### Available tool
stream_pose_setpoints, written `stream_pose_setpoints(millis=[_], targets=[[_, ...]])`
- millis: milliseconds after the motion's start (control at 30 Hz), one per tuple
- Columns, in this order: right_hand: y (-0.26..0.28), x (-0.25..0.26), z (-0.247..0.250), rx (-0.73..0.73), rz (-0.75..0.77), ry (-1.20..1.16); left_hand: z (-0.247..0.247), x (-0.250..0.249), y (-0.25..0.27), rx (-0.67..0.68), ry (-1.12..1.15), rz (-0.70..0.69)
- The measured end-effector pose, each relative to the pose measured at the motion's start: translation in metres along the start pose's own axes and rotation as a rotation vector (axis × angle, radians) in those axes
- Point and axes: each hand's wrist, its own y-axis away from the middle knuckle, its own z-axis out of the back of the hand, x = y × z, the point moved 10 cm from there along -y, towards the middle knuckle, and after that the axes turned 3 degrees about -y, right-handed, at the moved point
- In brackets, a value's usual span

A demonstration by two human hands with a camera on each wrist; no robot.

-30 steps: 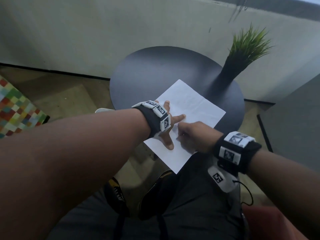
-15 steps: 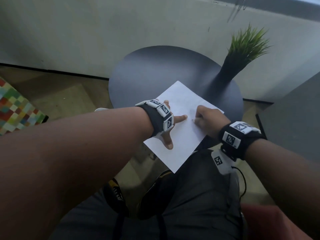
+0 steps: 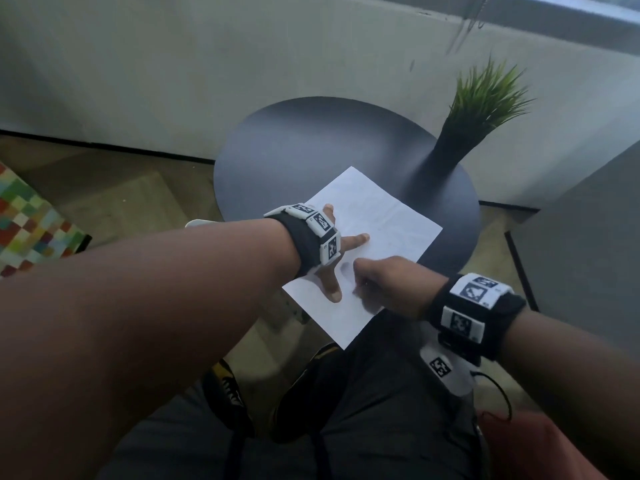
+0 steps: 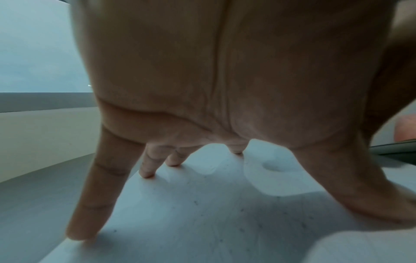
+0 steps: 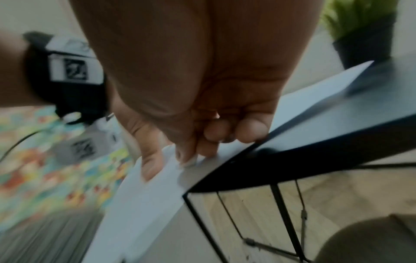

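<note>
A white sheet of paper (image 3: pixel 381 216) lies on the round black table (image 3: pixel 294 150), its near corner hanging over the table's edge. My left hand (image 3: pixel 337 261) presses it down with spread, straight fingers (image 4: pixel 90 204) and thumb on the paper (image 4: pixel 202 213). My right hand (image 3: pixel 388 282) is curled into a loose fist just right of the left thumb. In the right wrist view its fingertips (image 5: pixel 186 156) and thumb press on top of the paper (image 5: pixel 144 204) at the table's edge (image 5: pixel 315 146). Nothing is held in it.
A black vase (image 3: pixel 443 157) with green grass (image 3: pixel 485 98) stands at the table's back right. A pale wall runs behind. A multicoloured checked piece (image 3: pixel 27 223) lies on the floor at left and a grey block (image 3: pixel 588 237) stands at right. My legs and shoes (image 3: pixel 225 386) are below the table.
The right hand slid out to the paper's right edge half a second ago and has come back toward me, next to the left thumb. The left hand stayed put.
</note>
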Motion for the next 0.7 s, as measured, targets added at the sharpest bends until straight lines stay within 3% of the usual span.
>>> stream_pose_setpoints(millis=[133, 233, 467, 600, 700], targets=[[-0.002, -0.063, 0.049, -0.275, -0.269, -0.054, -0.004, 0.003, 0.000, -0.019, 0.042, 0.011], [-0.001, -0.095, 0.058, -0.357, -0.392, -0.133, -0.003, 0.002, 0.004, -0.009, 0.034, 0.013], [-0.014, -0.059, 0.040, -0.239, -0.288, -0.015, 0.025, 0.009, 0.011, -0.157, -0.084, 0.003], [-0.019, -0.047, 0.041, -0.196, -0.253, -0.010, -0.003, 0.011, 0.004, -0.059, -0.026, 0.014], [-0.021, -0.054, 0.054, -0.249, -0.299, -0.042, -0.008, 0.009, 0.000, -0.044, 0.002, 0.014]])
